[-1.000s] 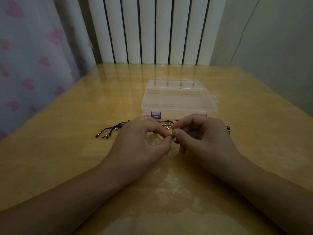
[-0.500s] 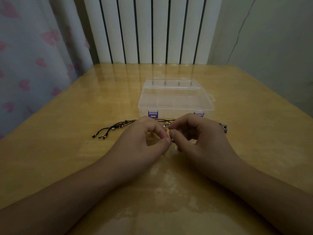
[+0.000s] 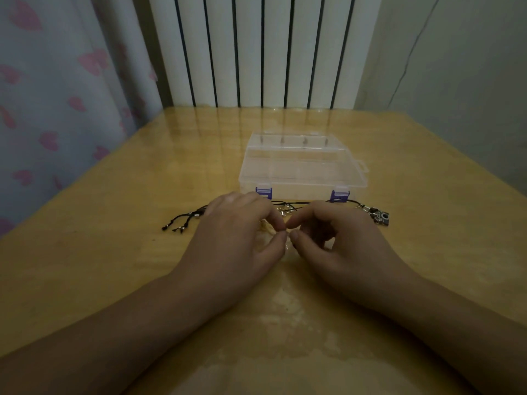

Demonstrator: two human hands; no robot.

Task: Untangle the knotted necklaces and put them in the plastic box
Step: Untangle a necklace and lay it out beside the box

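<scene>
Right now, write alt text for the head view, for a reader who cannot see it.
Two hands, left hand and right hand, meet fingertip to fingertip over a knotted necklace on a wooden table. Black cord ends trail left, a metal charm lies right, and a closed clear plastic box sits just behind.

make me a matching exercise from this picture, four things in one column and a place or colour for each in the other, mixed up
Things
1. plastic box
2. box latches
3. metal charm
4. cord tassel ends

Descriptions
A. purple
B. on the table, left of the left hand
C. clear, lid closed, beyond both hands
D. on the table, right of the right hand

Pairs: 1-C, 2-A, 3-D, 4-B
</scene>
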